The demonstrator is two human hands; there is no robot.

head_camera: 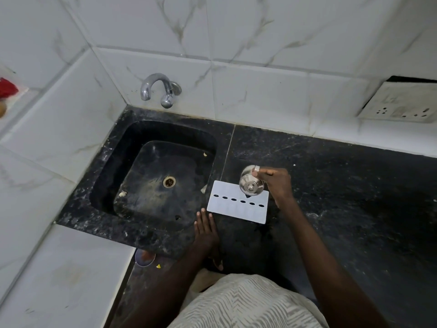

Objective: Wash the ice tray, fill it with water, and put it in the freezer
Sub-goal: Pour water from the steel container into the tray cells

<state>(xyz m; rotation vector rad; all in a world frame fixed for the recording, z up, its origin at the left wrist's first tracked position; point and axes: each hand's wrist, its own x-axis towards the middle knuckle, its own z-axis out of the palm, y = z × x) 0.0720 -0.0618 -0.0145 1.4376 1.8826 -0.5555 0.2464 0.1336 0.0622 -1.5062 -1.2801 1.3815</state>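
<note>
White marbled tiles (260, 31) cover the far wall and the ledge on the left. Below them runs the black speckled stone table (354, 197), and sunk into its left part is the black sink (153, 138), with pale scraps lying on its floor. My striped pale shirt (248, 301) fills the near edge of the view.

The white ice tray (236, 209) lies flat on the table just right of the sink, its far left corner at the sink's rim. A row of six dark oval holes crosses its top.

My left hand (205, 229) rests palm down on the table at the sink's near right rim. Its fingers are straight and holding nothing, with the tips just beside the tray's near left corner.

My right hand (277, 185) is curled round a small steel pot (249, 183). I hold it tipped over the tray's far right edge. I cannot tell whether the pot touches the tray.

A grimy socket plate (399, 102) sits on the wall at far right, and a chrome tap (158, 89) curves out of the tiles above the sink. The round drain (169, 181) lies in the middle of the sink floor.
</note>
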